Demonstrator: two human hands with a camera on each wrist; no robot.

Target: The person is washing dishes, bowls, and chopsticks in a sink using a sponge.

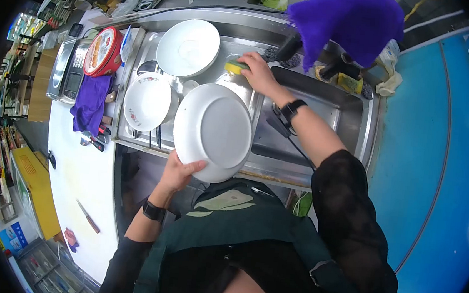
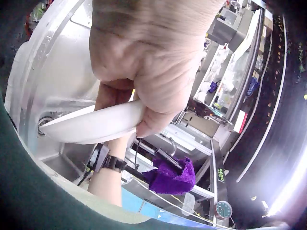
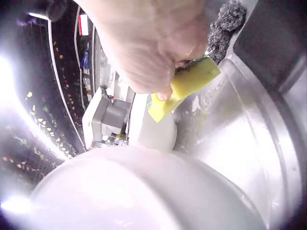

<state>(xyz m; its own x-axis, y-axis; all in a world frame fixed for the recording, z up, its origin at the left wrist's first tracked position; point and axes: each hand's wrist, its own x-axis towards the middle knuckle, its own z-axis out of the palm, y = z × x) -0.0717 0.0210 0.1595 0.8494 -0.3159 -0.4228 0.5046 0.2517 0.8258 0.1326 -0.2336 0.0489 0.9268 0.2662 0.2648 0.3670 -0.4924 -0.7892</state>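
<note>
My left hand (image 1: pixel 178 170) grips a white oval plate (image 1: pixel 226 128) by its near edge, thumb on the underside, which faces up. In the left wrist view the plate (image 2: pixel 96 128) is seen edge-on below the hand. My right hand (image 1: pixel 260 75) pinches a yellow sponge (image 1: pixel 236 67) with a green scouring side. The sponge is beyond the plate's far rim, over the metal drainboard, and apart from the plate. The right wrist view shows the yellow sponge (image 3: pixel 194 85) bent between thumb and fingers, above the pale plate (image 3: pixel 124 187).
A large white bowl (image 1: pixel 188 46) and a flowered bowl (image 1: pixel 146 102) stand on the left of the steel sink unit, with chopsticks beside them. The sink basin (image 1: pixel 305 105) lies to the right. Behind are steel scourers (image 1: pixel 291 60) and a purple cloth (image 1: pixel 348 22) draped over the tap.
</note>
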